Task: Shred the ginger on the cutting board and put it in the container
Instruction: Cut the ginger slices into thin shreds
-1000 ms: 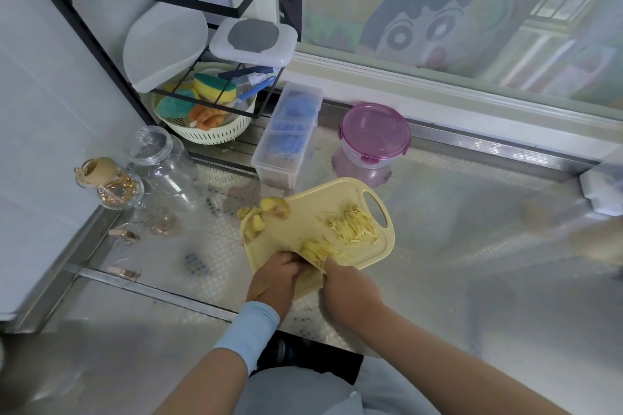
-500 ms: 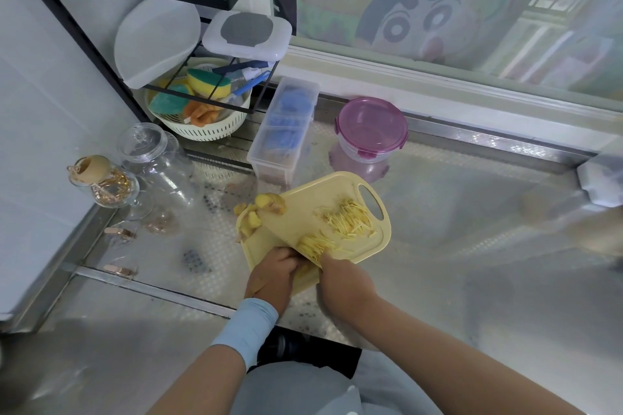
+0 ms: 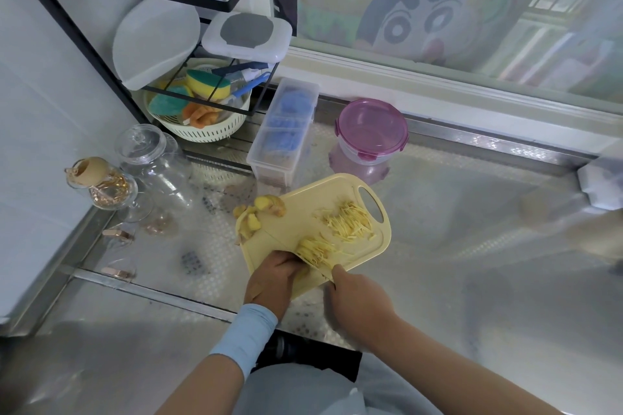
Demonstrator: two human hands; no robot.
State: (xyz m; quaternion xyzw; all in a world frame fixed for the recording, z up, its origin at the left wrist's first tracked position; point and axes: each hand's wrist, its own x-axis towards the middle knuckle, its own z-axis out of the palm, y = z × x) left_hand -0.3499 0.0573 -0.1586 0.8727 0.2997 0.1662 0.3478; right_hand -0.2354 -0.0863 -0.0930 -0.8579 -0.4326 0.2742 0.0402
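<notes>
Item 1, nearest: left hand (image 3: 272, 280), pale blue cuff (image 3: 244, 337) at the wrist. Its fingers are curled and pressed together, holding down the ginger stack (image 3: 315, 248) at the near edge of the board.

Item 2: right hand (image 3: 357, 293), fingers wrapped round the handle of the knife (image 3: 320, 268). The forefinger lies along the top. The blade is against the right side of the ginger stack, just beside the left fingertips.

Item 3: cutting board (image 3: 303, 212), yellow, lying at an angle on the metal counter (image 3: 455, 246), handle slot at the far right corner.

Item 4: ginger shreds (image 3: 349, 222), a loose heap on the board beyond the stack, near the slot.

Item 5: ginger chunks (image 3: 261, 214), at the board's far left corner, some on the edge.

Item 6: container (image 3: 371, 131), round with a pink lid clipped on, standing just beyond the board.

Item 7: clear oblong box (image 3: 285, 131) with blue contents, to the left of the container.

Item 8: glass jar (image 3: 151, 158) and corked bottle (image 3: 99, 185), further left.

Item 9, farthest: cream colander (image 3: 205, 126) of sponges under the black rack (image 3: 101, 40).
</notes>
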